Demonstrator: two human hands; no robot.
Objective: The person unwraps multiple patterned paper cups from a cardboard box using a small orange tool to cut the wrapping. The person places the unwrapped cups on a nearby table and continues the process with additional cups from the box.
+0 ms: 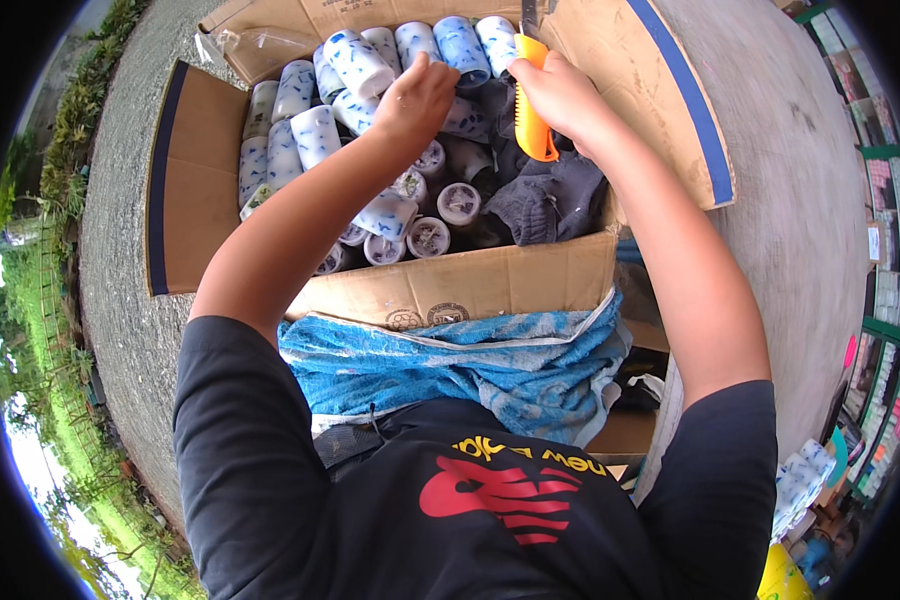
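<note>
Closed, with its fingers curled together, my left hand (415, 100) is over the cardboard box (470, 280), beside several white cylinders with blue flecks (358, 65). Whether anything is between those fingers is hidden. My right hand (565, 100) grips a yellow-orange plastic tool (533, 110) with a ridged edge, held roughly upright over the box's right side. Below the tool lies dark grey knitted cloth (545, 200). In the lower part of the box, more cylinders stand with pale round ends (459, 204) showing.
The box's flaps are folded outward, the left flap (195, 185) and right flap (650, 90) edged in dark blue. A blue patterned towel (450, 370) drapes in front of me. Concrete ground (790, 200) spreads to the right, stacked goods (880, 270) beyond. Plants (65, 140) line the far left.
</note>
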